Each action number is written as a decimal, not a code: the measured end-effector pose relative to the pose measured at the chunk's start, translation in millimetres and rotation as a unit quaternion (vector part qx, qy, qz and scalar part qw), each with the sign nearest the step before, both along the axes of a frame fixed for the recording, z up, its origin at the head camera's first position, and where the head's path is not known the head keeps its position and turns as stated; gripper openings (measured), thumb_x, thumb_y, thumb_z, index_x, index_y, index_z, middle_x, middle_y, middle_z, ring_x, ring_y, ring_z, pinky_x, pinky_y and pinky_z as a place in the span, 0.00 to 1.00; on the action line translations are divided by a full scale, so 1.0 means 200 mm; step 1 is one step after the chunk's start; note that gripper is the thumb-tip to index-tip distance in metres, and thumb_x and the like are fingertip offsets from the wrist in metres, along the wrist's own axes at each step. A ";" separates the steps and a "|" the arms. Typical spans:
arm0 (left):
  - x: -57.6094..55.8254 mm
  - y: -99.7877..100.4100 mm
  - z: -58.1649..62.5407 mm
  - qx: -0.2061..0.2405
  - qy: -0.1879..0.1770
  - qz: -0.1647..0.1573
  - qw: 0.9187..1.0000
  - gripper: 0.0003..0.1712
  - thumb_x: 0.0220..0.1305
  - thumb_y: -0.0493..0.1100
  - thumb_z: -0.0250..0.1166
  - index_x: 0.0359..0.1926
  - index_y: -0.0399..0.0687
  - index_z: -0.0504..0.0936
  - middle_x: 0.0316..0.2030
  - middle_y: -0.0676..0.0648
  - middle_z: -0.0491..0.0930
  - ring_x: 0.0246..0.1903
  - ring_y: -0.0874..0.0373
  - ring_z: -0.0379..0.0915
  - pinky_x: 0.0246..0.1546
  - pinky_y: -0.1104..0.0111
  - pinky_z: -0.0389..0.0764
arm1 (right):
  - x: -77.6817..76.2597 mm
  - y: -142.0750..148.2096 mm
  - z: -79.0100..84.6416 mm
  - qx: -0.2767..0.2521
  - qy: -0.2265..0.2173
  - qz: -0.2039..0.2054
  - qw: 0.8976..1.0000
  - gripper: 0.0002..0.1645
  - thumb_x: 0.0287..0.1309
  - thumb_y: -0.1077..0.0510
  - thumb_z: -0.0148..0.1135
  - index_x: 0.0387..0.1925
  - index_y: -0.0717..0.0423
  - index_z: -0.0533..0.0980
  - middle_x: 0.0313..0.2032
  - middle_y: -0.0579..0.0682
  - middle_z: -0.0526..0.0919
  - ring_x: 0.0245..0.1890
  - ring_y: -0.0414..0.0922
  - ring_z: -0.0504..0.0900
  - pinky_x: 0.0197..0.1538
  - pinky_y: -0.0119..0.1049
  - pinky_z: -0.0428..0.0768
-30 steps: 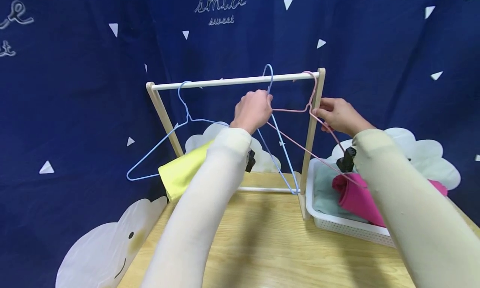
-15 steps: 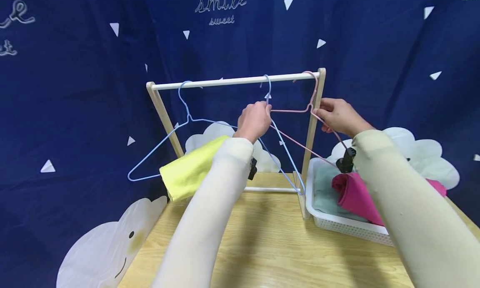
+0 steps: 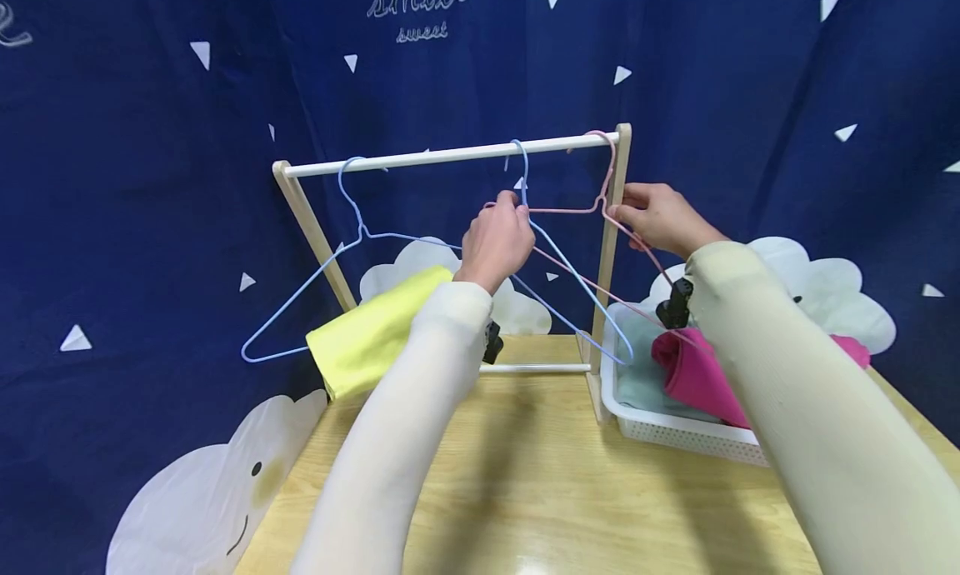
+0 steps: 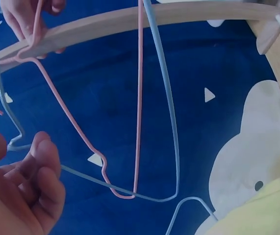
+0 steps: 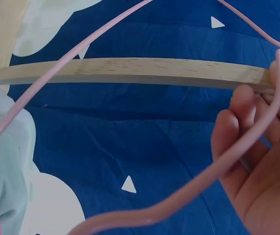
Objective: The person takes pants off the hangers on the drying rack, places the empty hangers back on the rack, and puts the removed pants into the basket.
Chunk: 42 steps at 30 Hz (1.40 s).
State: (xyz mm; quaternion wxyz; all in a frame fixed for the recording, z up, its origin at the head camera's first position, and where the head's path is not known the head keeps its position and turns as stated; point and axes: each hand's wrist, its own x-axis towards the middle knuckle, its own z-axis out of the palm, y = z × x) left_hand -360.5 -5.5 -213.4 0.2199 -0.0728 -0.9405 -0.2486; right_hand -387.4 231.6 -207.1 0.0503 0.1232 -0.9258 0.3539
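In the head view a light blue hanger (image 3: 524, 171) hangs by its hook from the middle-right of a white rail (image 3: 450, 153). My left hand (image 3: 498, 242) is at its neck; the left wrist view shows the fingers loosely bent, with a gap to the thumb. Further right hangs a pink hanger (image 3: 609, 171), close to the rack's wooden upright (image 3: 609, 250). My right hand (image 3: 663, 217) grips that upright, thumb on one side and fingers behind it, with the pink hanger's arm (image 5: 250, 134) passing in front of the palm. Neither hanger carries cloth.
Another blue hanger (image 3: 300, 290) hangs at the rail's left end with a folded yellow cloth (image 3: 375, 329) over it. On the wooden table (image 3: 525, 483), right of the rack, a white basket (image 3: 690, 443) holds magenta cloth (image 3: 693, 379) and pale green cloth (image 3: 637, 354).
The middle blue hanger's hook came down onto the rail, and its lower corner swung right. My left hand lowered with it, then its fingers loosened. The right hand stays at the upright.
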 end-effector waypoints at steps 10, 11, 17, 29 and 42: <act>0.06 -0.12 -0.02 0.017 0.011 -0.020 1.000 0.21 0.77 0.52 0.46 0.62 0.51 0.73 0.42 0.46 0.85 0.39 0.50 0.80 0.39 0.58 0.79 | -0.01 0.00 0.00 -0.002 0.002 -0.004 1.000 0.26 0.73 0.45 0.49 0.66 0.48 0.69 0.50 0.61 0.78 0.32 0.47 0.78 0.36 0.34 0.79; 0.06 -0.13 -0.02 0.016 0.013 -0.021 1.000 0.21 0.77 0.51 0.46 0.62 0.51 0.74 0.42 0.47 0.85 0.39 0.50 0.80 0.39 0.58 0.80 | -0.01 0.00 -0.01 -0.003 0.003 -0.004 1.000 0.26 0.73 0.45 0.49 0.66 0.49 0.69 0.48 0.60 0.78 0.31 0.46 0.78 0.36 0.33 0.78; 0.07 -0.22 -0.06 0.006 0.021 -0.035 0.999 0.19 0.77 0.47 0.44 0.55 0.50 0.78 0.39 0.47 0.84 0.37 0.51 0.80 0.37 0.58 0.79 | -0.01 0.01 -0.01 0.002 0.010 -0.008 1.000 0.26 0.73 0.45 0.49 0.66 0.51 0.69 0.54 0.62 0.80 0.37 0.49 0.81 0.39 0.35 0.80; 0.18 -0.51 -0.13 0.006 0.062 -0.037 0.997 0.15 0.71 0.46 0.52 0.46 0.48 0.83 0.38 0.49 0.86 0.36 0.53 0.80 0.39 0.60 0.78 | -0.02 0.00 0.00 0.012 0.017 -0.005 1.000 0.28 0.74 0.44 0.48 0.68 0.51 0.68 0.63 0.63 0.75 0.53 0.58 0.80 0.55 0.50 0.79; 0.32 -0.73 -0.25 -0.030 0.099 0.005 0.995 0.14 0.67 0.44 0.55 0.43 0.41 0.84 0.42 0.43 0.84 0.45 0.45 0.77 0.47 0.54 0.76 | -0.03 -0.01 -0.01 0.010 0.008 -0.001 1.000 0.28 0.73 0.43 0.48 0.67 0.51 0.68 0.60 0.63 0.77 0.44 0.53 0.82 0.45 0.39 0.80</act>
